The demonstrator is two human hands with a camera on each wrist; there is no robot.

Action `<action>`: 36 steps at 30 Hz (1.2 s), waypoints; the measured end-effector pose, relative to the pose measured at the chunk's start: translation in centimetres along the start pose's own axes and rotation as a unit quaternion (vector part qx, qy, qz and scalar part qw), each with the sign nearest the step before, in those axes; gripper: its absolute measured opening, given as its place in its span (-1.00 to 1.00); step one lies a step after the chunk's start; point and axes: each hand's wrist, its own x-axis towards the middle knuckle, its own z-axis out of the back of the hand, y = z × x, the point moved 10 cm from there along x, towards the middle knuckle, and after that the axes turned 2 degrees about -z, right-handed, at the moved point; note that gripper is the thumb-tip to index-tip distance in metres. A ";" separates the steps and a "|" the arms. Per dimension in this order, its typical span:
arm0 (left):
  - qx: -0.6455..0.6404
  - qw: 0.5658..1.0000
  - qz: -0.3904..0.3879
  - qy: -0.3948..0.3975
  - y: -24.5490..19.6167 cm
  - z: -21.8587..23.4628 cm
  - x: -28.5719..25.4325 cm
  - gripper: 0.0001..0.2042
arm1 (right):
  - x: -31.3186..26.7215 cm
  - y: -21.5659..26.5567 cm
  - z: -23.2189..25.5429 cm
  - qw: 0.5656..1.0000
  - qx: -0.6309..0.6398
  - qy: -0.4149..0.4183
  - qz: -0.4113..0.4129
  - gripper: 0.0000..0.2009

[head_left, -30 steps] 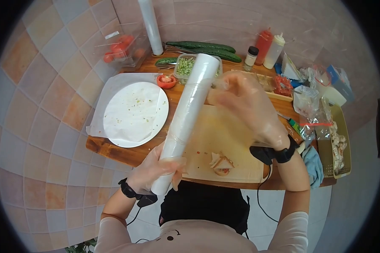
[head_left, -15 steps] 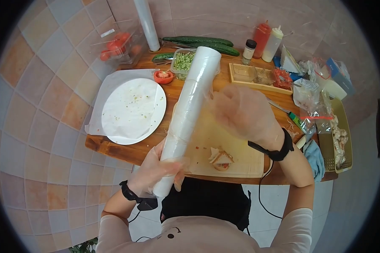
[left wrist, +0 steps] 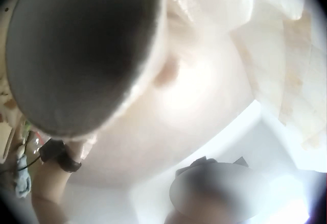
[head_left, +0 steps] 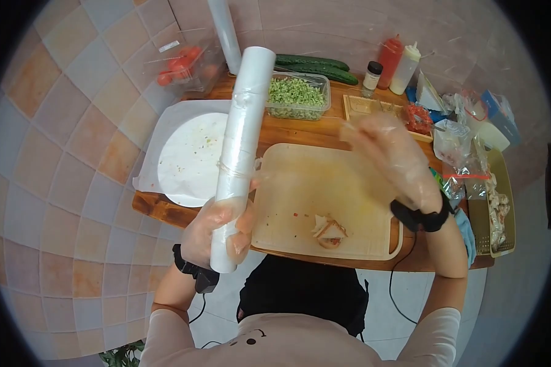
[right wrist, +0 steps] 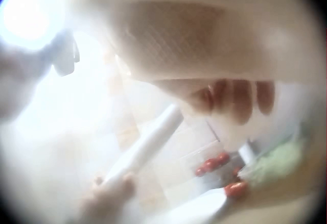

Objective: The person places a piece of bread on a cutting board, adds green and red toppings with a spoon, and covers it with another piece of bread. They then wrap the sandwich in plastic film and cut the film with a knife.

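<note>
My left hand (head_left: pixel 197 235), in a clear plastic glove, grips a white roll of plastic wrap (head_left: pixel 242 116) near its lower end. The roll stands tilted up in front of the plate; its hollow core (left wrist: pixel 84 55) fills much of the left wrist view. Over the board's right side hovers my gloved right hand (head_left: pixel 398 156), blurred and apart from the roll, its fingers (right wrist: pixel 242 101) loosely bent with nothing visible in them. Below, a small cut sandwich piece (head_left: pixel 330 231) sits on the cutting board (head_left: pixel 288 177) near the front edge, with crumbs around it.
A paper-lined plate (head_left: pixel 177 183) is at left, partly behind the roll. Along the back are a tomato box (head_left: pixel 187 64), another upright roll (head_left: pixel 225 37), cucumbers (head_left: pixel 315 66), chopped greens (head_left: pixel 297 95) and squeeze bottles (head_left: pixel 404 70). A basket (head_left: pixel 502 165) stands at right.
My left hand has shifted left and brought the roll more upright. My right hand has moved away from the roll to the right, opening a gap and uncovering more of the cutting board.
</note>
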 end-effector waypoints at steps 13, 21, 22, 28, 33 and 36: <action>0.053 0.994 0.079 0.047 2.0 -0.6 1.4 -0.32 | -12.4 -16.6 8.1 0.915 -0.388 0.027 -0.105 -0.89; 0.538 0.841 -0.003 -0.052 -0.2 -2.7 3.4 -0.35 | -11.6 -15.2 8.8 0.819 -0.559 0.009 -0.130 -0.82; 0.584 0.810 -0.025 -0.052 -0.8 -3.5 3.6 -0.34 | -11.4 -14.7 8.8 0.821 -0.554 0.017 -0.137 -0.82; 0.731 0.661 -0.164 -0.040 -2.3 -6.6 4.0 -0.41 | -9.3 -7.6 7.2 0.967 -0.220 -0.079 -0.102 -0.67; 0.774 0.615 -0.146 -0.036 -1.6 -7.4 5.5 -0.40 | -8.3 -8.7 -1.8 0.932 0.268 0.074 -0.231 -0.56; 0.800 0.573 -0.175 -0.038 -1.3 -7.1 6.3 -0.41 | -7.5 -8.3 -3.1 0.834 0.482 0.021 -0.267 -0.48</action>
